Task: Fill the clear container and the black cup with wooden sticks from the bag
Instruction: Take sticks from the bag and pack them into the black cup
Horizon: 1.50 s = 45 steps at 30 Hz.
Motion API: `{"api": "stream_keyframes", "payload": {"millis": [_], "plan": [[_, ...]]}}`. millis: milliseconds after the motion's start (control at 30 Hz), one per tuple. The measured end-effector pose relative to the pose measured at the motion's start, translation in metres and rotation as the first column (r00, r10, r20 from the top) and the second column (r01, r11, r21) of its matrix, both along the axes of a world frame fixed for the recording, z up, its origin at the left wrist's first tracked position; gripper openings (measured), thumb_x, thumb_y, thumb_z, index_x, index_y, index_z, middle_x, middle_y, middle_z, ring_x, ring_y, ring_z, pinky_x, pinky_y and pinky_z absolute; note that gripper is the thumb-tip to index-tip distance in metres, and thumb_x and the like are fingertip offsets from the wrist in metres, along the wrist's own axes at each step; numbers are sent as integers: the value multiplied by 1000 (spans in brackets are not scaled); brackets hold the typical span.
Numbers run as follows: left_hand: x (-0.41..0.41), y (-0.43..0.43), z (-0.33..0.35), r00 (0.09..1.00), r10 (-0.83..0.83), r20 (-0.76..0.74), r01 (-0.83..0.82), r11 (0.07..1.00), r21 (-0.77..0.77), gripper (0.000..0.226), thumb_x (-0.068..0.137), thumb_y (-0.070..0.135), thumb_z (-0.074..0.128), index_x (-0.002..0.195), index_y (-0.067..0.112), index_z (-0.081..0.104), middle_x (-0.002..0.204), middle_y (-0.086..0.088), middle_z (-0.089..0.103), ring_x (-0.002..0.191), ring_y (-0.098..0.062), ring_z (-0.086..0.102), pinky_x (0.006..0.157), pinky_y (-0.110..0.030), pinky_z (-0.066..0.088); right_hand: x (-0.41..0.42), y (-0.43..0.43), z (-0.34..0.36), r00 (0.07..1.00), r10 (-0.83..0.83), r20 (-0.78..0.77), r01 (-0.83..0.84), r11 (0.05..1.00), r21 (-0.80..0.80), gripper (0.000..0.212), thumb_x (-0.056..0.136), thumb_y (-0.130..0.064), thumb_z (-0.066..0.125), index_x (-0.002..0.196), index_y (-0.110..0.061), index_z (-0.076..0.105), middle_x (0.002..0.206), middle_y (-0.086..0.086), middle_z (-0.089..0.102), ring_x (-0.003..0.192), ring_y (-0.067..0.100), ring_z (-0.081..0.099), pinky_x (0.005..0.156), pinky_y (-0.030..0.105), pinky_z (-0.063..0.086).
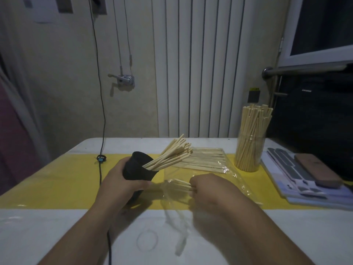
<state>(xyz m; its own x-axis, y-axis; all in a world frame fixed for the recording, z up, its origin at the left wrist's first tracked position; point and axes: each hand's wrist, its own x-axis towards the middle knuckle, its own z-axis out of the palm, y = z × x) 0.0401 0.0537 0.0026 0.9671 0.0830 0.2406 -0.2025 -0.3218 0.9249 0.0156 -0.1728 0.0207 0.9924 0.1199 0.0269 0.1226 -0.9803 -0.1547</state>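
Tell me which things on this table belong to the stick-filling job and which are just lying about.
Job: black cup in left hand, wooden sticks pinched by right hand, plastic bag, clear container.
Lying about: black cable, brown case, flat packs.

The left forearm (pixel 82 226) comes in from the near left and the right forearm (pixel 248 226) from the near right, both bare and angled toward the middle. The left hand (pixel 120 180) curls round the cup (pixel 136 170), thumb along its near side, and holds it tipped to the right. The right hand (pixel 208 190), knuckles up and fingers curled, pinches a few sticks (pixel 181 184) that point left.
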Motion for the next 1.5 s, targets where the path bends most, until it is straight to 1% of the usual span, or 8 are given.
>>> {"api": "stream_keyframes", "payload": {"millis": [100,367,533,800,1000,1167,1333,1500], "plan": [[1,0,1,1000,2,-4,-2,1000,4,59,64,13,90,96,47,55,99,19,64,90,-4,60,67,-29,47,-4,-2,7,999,-3,34,3,1000,-11,36,92,-46,55,72,-20,44,80,-4,50,84,25,52,62,30,38],[1,0,1,1000,7,-1,-7,1000,5,58,63,11,91,97,44,57,98,16,67,88,-4,61,67,-28,46,-17,-2,29,935,13,354,17,997,-82,33,82,-43,56,63,-18,47,64,-2,47,72,24,49,56,30,30],[0,0,0,1000,-2,-1,2,1000,1,58,63,12,91,97,44,57,98,17,66,89,-6,61,68,-29,47,-9,-8,21,592,113,798,-110,992,-59,40,77,-42,52,46,-19,41,42,-1,47,42,26,44,51,24,19],[2,1,-1,1000,-23,-3,23,1000,8,62,61,8,91,96,45,56,94,19,67,88,-4,61,65,-26,46,3,-11,10,305,40,952,-249,968,39,38,99,-29,52,65,-13,52,69,3,54,67,25,43,62,35,30],[2,1,-1,999,-37,-3,37,999,1,68,47,18,95,99,44,60,96,17,69,89,-4,63,66,-26,46,-3,-11,12,342,-113,933,-346,908,236,60,103,-49,38,71,-5,64,74,6,48,56,23,45,47,30,39],[5,1,-3,999,-38,1,38,999,25,69,39,32,84,102,46,59,95,23,68,90,-1,63,68,-28,47,-9,-3,14,412,-260,873,-484,749,452,30,94,-36,61,86,-11,76,84,2,54,76,6,53,65,12,41],[6,-1,-5,999,-31,19,30,997,78,66,40,33,84,96,56,58,91,35,64,88,2,62,71,-30,49,-23,14,26,741,-288,606,-510,345,788,17,82,-37,71,74,-22,71,77,-3,62,55,8,62,50,16,48],[6,-2,-4,999,-32,42,27,992,123,68,41,32,84,90,68,53,93,29,66,90,-1,61,74,-34,52,-20,18,25,915,-157,372,-344,176,922,9,80,-11,79,76,-7,72,73,13,67,59,17,65,57,27,54]]}}
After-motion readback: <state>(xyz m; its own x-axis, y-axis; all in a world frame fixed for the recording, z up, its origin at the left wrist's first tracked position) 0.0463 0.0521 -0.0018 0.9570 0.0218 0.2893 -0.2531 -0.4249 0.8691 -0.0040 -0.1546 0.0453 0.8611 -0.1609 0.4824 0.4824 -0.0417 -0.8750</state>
